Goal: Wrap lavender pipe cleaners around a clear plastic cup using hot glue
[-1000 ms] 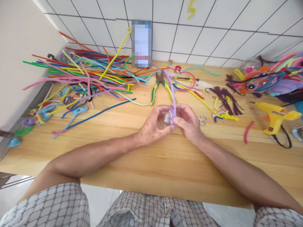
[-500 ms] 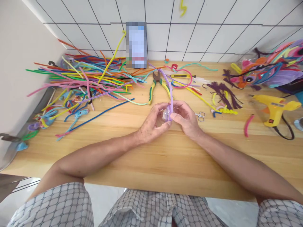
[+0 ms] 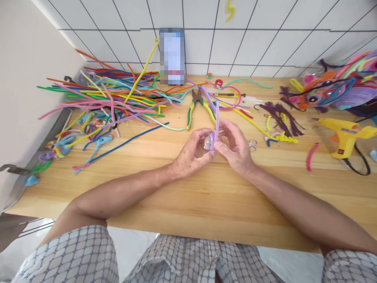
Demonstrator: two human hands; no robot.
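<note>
Between both hands, above the middle of the table, is a small clear ball with purple pipe cleaner around its right side. My left hand curls round the ball's left side, fingertips and thumb closed on it. The thumb of my right hand presses on the purple pipe cleaner, whose free end stands up above the fingers. The fingers of that hand are bent behind it and partly hidden. Green-and-yellow pliers lie just beyond, handles toward me. Small scissors lie right of my right hand.
A heap of coloured pipe cleaners covers the table's left back. A phone leans on the tiled wall. On the right are a yellow glue gun, dark purple strands and a colourful pipe-cleaner figure. A yellow cutter lies behind.
The purple pipe cleaner's upright end now reaches less far back and stands apart from the pliers. My right hand's fingers have lifted and spread a little. The view has shifted slightly.
</note>
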